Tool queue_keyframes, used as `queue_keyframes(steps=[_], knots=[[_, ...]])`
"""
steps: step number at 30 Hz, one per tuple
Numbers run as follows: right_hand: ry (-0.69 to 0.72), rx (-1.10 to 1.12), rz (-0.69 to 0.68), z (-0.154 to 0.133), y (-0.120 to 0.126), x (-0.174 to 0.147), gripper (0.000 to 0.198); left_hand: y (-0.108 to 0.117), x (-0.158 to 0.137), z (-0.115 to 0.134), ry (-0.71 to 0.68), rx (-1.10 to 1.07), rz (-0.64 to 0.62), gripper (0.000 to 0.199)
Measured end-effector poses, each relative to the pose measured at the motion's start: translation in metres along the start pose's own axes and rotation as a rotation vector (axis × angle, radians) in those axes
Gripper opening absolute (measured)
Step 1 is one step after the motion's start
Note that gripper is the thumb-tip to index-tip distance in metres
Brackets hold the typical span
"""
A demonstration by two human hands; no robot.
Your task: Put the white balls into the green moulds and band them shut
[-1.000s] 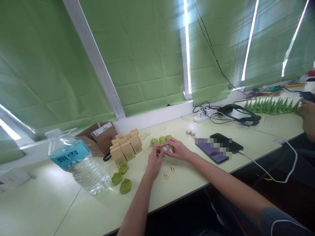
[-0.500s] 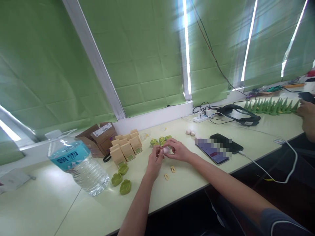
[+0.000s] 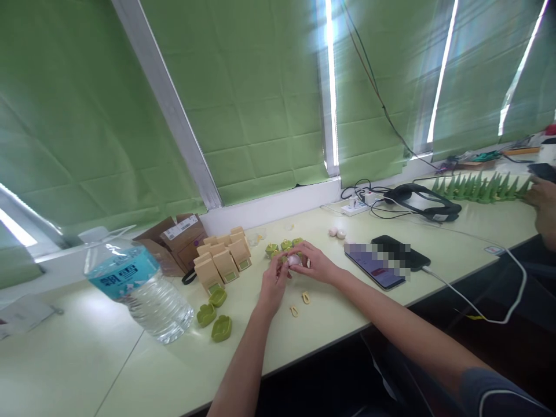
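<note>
Between my two hands is a small pale pinkish-white rounded piece (image 3: 294,260). My left hand (image 3: 275,278) has its fingers closed at the piece's left side. From the right, my right hand (image 3: 313,263) grips it with thumb and fingers. Just behind the hands stand several small green pieces with yellow tops (image 3: 285,245), partly covered by my fingers. Two small yellow loops (image 3: 306,297) lie on the table in front of my hands. Two more pale round pieces (image 3: 341,234) rest farther back to the right.
Left of my hands are green cups (image 3: 222,328), beige upright blocks (image 3: 226,266), a water bottle (image 3: 143,289) and a cardboard box (image 3: 182,243). Phones (image 3: 376,266) with a cable, a black headset (image 3: 423,202) and a green spiky strip (image 3: 482,188) lie rightward. Another person's hand (image 3: 545,200) shows far right.
Both hands stay in nearly the same place around the pale piece, with only slight finger shifts. The view has moved a little.
</note>
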State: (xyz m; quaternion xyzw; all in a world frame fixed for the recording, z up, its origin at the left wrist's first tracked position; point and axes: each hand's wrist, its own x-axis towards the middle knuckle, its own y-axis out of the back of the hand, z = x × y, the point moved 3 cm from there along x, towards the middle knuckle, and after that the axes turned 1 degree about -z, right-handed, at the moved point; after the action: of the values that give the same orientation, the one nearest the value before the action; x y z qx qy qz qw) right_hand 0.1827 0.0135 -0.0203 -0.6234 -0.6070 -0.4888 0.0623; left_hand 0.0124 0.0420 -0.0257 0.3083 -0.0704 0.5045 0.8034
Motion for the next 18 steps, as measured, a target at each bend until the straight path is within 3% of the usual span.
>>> queue_keyframes(steps=[11,18], knots=[[-0.197,0.220,-0.160,-0.005,-0.006,0.000,0.044,0.000,0.002,-0.002,-0.006,0.045,0.034,0.033],[-0.169,0.216,-0.140,-0.010,-0.005,0.001,0.044,-0.001,0.001,-0.002,-0.007,0.090,0.028,0.029]])
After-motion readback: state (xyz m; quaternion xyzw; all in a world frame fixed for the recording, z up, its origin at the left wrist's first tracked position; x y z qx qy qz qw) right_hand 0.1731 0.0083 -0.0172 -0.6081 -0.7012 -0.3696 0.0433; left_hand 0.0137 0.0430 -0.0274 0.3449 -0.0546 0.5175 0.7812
